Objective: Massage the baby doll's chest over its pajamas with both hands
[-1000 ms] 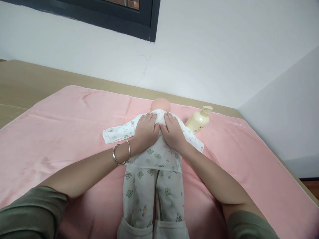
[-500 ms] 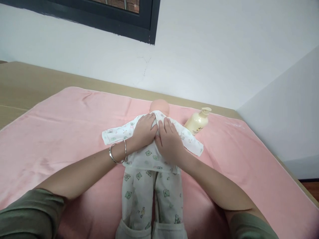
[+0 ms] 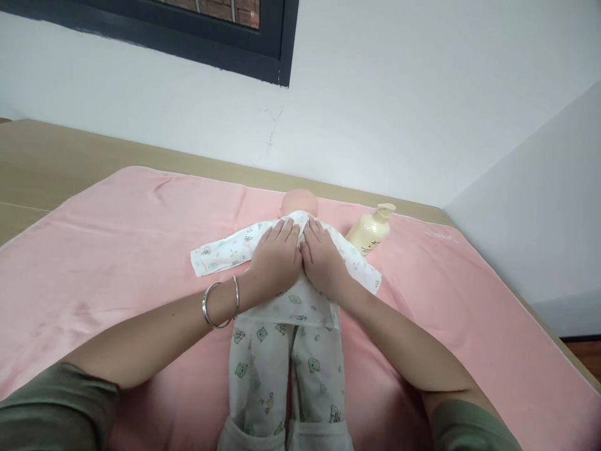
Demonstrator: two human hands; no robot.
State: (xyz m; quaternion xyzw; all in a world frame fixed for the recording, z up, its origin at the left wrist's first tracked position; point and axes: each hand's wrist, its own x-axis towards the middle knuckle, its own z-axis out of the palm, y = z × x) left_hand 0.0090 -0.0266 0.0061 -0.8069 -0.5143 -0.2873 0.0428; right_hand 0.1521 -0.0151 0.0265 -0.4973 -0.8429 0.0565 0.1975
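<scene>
Resting flat, fingers extended, left hand (image 3: 277,258) and right hand (image 3: 325,260) sit side by side atop the pajama-clad baby doll (image 3: 295,307), stretched right beneath them on the pink blanket (image 3: 122,250)!

Nothing legible; the pump bottle (image 3: 369,233) bears dark print too small to read

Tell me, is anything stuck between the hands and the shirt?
Nothing that I can see. The left hand and right hand both lie right on the shirt. The bottle is off to the right, by a sleeve, not in between.
</scene>
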